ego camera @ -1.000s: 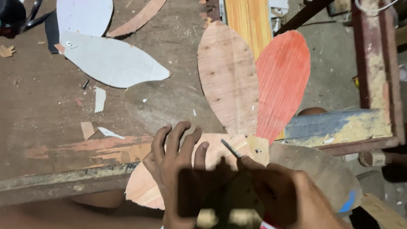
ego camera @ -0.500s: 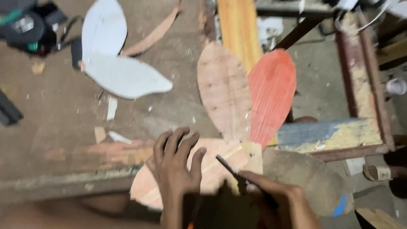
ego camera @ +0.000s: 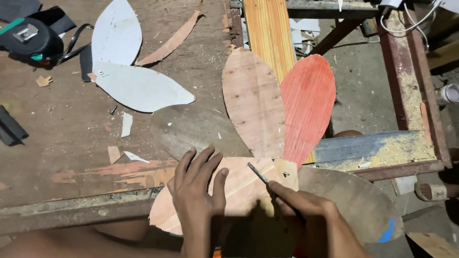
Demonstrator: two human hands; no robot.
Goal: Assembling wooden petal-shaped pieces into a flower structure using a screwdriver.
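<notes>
Several leaf-shaped plywood petals fan out from a small wooden hub [ego camera: 286, 173] at the workbench's front edge. My left hand [ego camera: 197, 191] lies flat, fingers spread, on the pale pink petal [ego camera: 239, 188] nearest me. My right hand [ego camera: 301, 210] pinches a thin dark metal tool [ego camera: 259, 174], its tip slanting up-left next to the hub. A bare brown petal [ego camera: 253, 102] and a red petal [ego camera: 308, 105] point away from me. A dark petal [ego camera: 356, 203] with a blue mark spreads right, another dark one [ego camera: 196, 129] left.
Two white petal-shaped cutouts [ego camera: 129, 62] and a curved offcut [ego camera: 169, 40] lie at the back left, beside a black and green tape measure [ego camera: 31, 38]. A yellow plank [ego camera: 270, 33] and rusty metal frame [ego camera: 420, 95] stand on the right. Sawdust and scraps litter the bench.
The view has shifted, bringing the tape measure into sight at the top left. My right hand and the tool have edged toward the hub; my left hand stays flat on the pink petal.
</notes>
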